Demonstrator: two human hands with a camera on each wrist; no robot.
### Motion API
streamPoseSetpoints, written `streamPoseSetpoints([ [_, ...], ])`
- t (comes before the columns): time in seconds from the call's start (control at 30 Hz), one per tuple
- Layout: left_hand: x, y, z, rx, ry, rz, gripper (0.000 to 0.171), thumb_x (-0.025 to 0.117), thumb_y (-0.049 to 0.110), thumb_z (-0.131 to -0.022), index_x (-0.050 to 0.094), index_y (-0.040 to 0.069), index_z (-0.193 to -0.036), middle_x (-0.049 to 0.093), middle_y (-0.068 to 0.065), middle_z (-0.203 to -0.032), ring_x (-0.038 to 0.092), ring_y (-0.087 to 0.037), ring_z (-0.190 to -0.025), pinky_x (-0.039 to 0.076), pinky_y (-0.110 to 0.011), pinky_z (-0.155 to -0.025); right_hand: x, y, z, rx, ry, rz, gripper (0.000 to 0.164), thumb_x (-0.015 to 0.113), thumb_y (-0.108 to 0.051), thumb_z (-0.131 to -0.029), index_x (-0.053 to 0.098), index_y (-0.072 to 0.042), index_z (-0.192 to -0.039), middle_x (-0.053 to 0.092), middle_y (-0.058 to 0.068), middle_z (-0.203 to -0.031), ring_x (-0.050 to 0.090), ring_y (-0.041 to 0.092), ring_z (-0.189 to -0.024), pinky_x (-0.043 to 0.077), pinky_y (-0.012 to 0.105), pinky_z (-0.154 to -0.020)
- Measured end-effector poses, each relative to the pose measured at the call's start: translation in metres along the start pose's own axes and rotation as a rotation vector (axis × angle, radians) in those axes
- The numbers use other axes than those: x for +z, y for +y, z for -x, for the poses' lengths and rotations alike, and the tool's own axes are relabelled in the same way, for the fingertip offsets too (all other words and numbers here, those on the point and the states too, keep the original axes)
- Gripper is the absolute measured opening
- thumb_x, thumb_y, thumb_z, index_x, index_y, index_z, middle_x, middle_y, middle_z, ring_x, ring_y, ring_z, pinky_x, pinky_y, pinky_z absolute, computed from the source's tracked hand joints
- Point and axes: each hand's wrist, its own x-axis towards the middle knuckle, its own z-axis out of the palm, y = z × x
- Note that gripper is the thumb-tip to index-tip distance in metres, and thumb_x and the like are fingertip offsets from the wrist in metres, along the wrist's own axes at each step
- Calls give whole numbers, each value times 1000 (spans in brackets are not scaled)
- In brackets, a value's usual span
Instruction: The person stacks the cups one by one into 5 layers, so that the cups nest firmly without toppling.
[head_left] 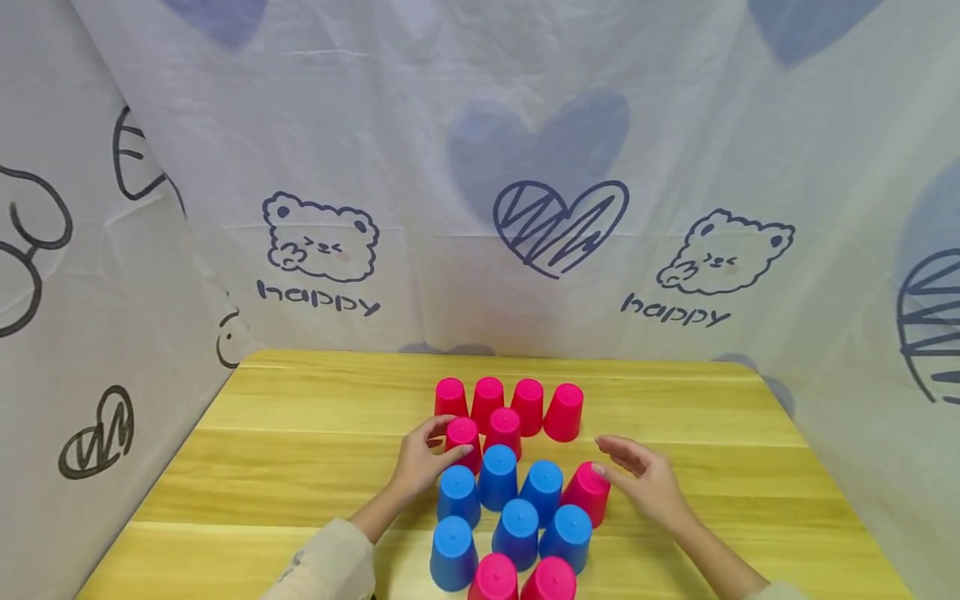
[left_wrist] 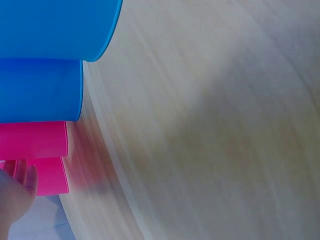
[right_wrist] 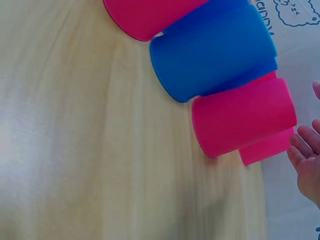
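Observation:
My left hand (head_left: 420, 458) grips a pink cup (head_left: 463, 437) that stands upside down, thumb on its near side and fingers at its far side. In the left wrist view, the fingers (left_wrist: 20, 172) lie against pink cups. My right hand (head_left: 651, 483) is beside another upturned pink cup (head_left: 587, 493), its fingers extended and its thumb close to the cup's top; whether they touch cannot be told. Between the hands stand several blue cups (head_left: 498, 479), also upside down. Another pink cup (head_left: 504, 433) is just right of the gripped one.
A row of several pink cups (head_left: 528, 408) stands at the back of the wooden table (head_left: 300, 442). Two more pink cups (head_left: 493, 579) are at the front, partly cut off by the frame. A printed white cloth (head_left: 450, 275) hangs behind the table and along its sides.

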Motion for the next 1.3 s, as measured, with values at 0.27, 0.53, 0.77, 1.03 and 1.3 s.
streamPoseSetpoints([
  [0.27,-1,2,1,-10,1,-12,48,74,21,-79,56,7,-121,62,-13,-116,57,-29,-107,52,-43,-89,7,7,8,-9,-17,-65,38,69,-2,-80,58,11,-115,67,1,-110,59,-6,-100,47,10,-85],
  [0.53,-1,2,1,-31,-8,-14,49,74,22,-78,56,9,-121,61,-11,-116,57,-27,-107,52,-41,-89,10,13,15,69,-46,-47,44,70,-7,-80,56,7,-119,64,16,-116,58,-8,-99,47,10,-86],
  [0.77,-2,3,1,-24,-8,-11,48,74,20,-79,56,9,-121,61,-11,-116,56,-28,-108,51,-43,-90,13,16,19,122,-58,-59,48,72,-8,-79,55,7,-121,60,25,-118,57,-8,-97,47,10,-85],
  [1.03,-4,4,0,-20,-17,-17,48,74,21,-79,55,7,-121,61,-13,-116,56,-29,-108,51,-43,-90,14,15,21,129,-63,-67,50,71,-6,-79,53,8,-123,60,24,-118,56,-10,-97,46,10,-85],
  [1.3,-2,3,1,-4,-17,-36,47,74,21,-79,56,7,-120,62,-13,-115,57,-29,-107,52,-42,-89,13,18,23,129,-62,-64,48,71,-6,-79,54,8,-122,60,26,-117,56,-10,-96,46,10,-85],
])
